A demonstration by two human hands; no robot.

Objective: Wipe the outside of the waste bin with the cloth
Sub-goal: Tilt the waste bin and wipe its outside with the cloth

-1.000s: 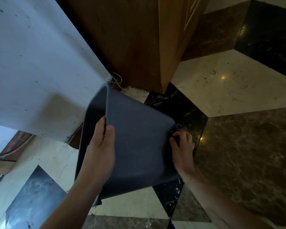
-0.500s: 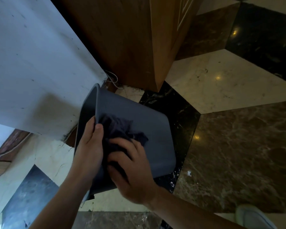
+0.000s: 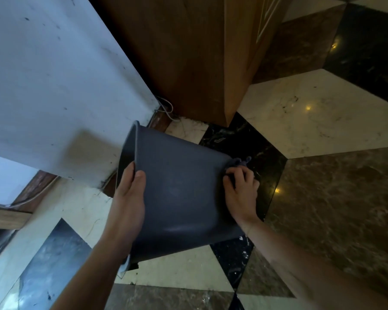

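A dark grey waste bin [image 3: 179, 193] is tipped on its side above the floor, its open mouth facing left toward the wall. My left hand [image 3: 128, 198] grips the bin's rim, thumb on the outer side and fingers inside. My right hand [image 3: 242, 191] presses a dark blue cloth [image 3: 239, 162] against the bin's base edge at the right. Only a small bunch of the cloth shows above my fingers.
A white wall [image 3: 54, 86] rises at the left, close to the bin's mouth. A wooden cabinet [image 3: 188, 59] stands behind the bin, with a white cable [image 3: 167, 108] at its foot. The floor [image 3: 323, 198] is polished marble in cream, brown and black.
My right hand has slid the cloth from the bin's side near the rim across to its base edge at the right. The left hand keeps hold of the rim.
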